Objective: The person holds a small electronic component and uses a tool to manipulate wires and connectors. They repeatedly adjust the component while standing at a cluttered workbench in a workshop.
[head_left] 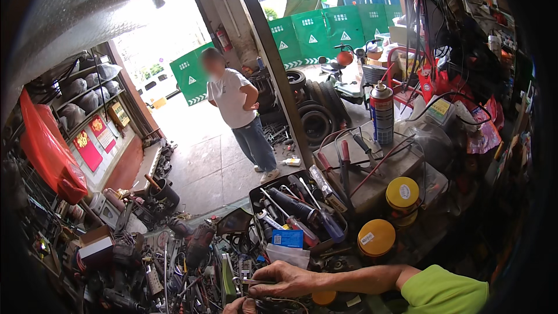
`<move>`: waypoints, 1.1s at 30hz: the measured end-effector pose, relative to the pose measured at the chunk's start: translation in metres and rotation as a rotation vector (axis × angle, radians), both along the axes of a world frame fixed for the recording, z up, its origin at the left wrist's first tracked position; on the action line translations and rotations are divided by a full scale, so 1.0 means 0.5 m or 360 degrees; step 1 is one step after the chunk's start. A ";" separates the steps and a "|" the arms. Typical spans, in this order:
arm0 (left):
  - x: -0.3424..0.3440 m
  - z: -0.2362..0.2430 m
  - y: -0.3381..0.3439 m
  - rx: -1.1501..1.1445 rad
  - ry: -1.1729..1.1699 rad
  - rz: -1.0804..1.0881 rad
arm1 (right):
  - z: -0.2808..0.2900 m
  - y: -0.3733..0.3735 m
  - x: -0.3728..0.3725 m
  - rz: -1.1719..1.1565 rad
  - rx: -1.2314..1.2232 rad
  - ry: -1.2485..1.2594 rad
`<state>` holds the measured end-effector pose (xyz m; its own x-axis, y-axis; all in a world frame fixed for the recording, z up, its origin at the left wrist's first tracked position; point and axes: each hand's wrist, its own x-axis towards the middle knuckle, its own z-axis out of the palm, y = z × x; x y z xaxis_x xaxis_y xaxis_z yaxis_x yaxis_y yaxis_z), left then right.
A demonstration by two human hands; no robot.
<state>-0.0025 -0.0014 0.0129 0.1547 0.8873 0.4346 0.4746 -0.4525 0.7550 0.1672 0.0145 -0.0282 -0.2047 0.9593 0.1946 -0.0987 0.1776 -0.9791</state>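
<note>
My right hand (pixel 285 281) reaches in from the right over the cluttered bench. Its thumb and fingers pinch a thin, flat metal piece (pixel 253 282), whose exact kind I cannot make out. Only the closed fingertips of my left hand (pixel 239 306) show at the lower edge, close to the right thumb; whatever they grip is hidden. A green, long-sided object (pixel 228 279) stands just left of both hands. Beyond the right hand is a black bin (pixel 344 236) of screwdrivers and other tools, with a blue card (pixel 288 238) and a pale plastic packet (pixel 288 254) at its near side.
Two yellow-lidded tubs (pixel 376 237) and a spray can (pixel 382 113) stand right. A power drill (pixel 199 245) lies among tools and cables on the left. A person in a white shirt (pixel 235 97) stands in the doorway, near stacked tyres (pixel 317 125). A red plastic bag (pixel 49 145) hangs left.
</note>
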 end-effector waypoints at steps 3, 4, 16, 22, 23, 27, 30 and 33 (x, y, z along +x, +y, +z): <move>-0.006 -0.011 0.004 -0.0080 -0.0077 -0.0002 | -0.004 0.002 0.001 0.0029 -0.0029 0.0011; -0.006 -0.011 0.004 -0.0074 -0.0063 -0.0001 | -0.004 0.002 0.002 0.0037 -0.0044 0.0015; -0.004 -0.002 0.002 0.0051 0.0001 -0.0079 | 0.008 0.000 0.005 0.0025 -0.0056 -0.0064; -0.010 -0.016 0.006 0.0022 -0.0055 -0.0123 | 0.001 0.004 0.006 0.0096 -0.0088 0.0103; -0.011 -0.018 0.007 0.0026 -0.0052 -0.0125 | 0.002 0.004 0.006 0.0105 -0.0076 0.0137; -0.011 -0.019 0.005 -0.0014 -0.0068 -0.0113 | -0.002 0.006 0.010 0.0192 -0.0059 0.0184; -0.010 -0.016 0.004 -0.0019 -0.0062 -0.0089 | -0.010 0.010 0.017 0.0258 -0.0010 0.0093; -0.007 -0.014 0.003 -0.0041 -0.0111 -0.0077 | 0.003 0.005 0.019 0.0258 -0.0045 0.0118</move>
